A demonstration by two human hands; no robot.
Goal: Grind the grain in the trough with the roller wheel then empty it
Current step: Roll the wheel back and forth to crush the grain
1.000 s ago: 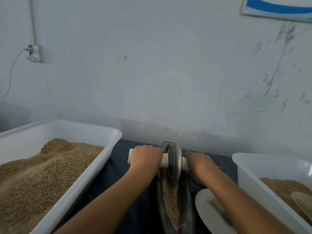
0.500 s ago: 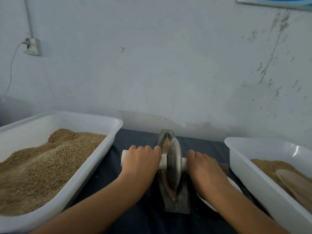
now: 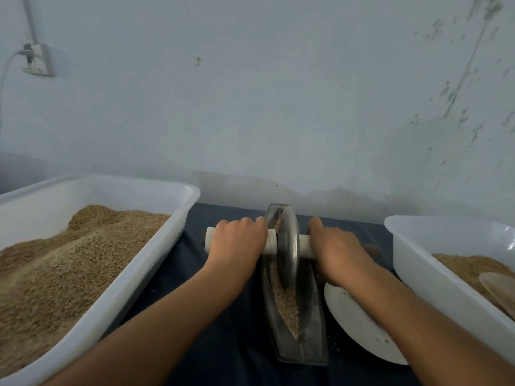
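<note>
socket (image 3: 35, 60) on the wall at far left, a cord running from it off the frame edge. below it a white tub (image 3: 156, 260) heaped with brown grain (image 3: 69, 263); its near and left ends are cut off by the frame. a dark cloth (image 3: 228, 355) covers the table between the tubs.

left hand (image 3: 237, 245) grips the left end of the white handle (image 3: 271, 242), fingers curled over the top and clamped round it, with only the stub end poking out past the knuckles. the roller wheel (image 3: 288, 246) stands upright on edge in the metal trough (image 3: 301, 338), towards the far half of it. crushed grain (image 3: 285, 302) lies along the groove on the near side of the wheel, and a little shows at the far tip (the part right under the wheel is hidden). the trough lies lengthwise away from the person, between the two forearms.

right hand (image 3: 338, 254) holds the right end of the handle, fingers wrapped over it; the fingertips and the handle's end are hidden behind the hand. under that forearm sits a white plate (image 3: 359, 327), partly covered by the arm. at far right a second white tub (image 3: 426, 274), cut off by the frame, holds finer brown meal (image 3: 468, 267) and a pale scoop (image 3: 498, 288), only partly in view.
</note>
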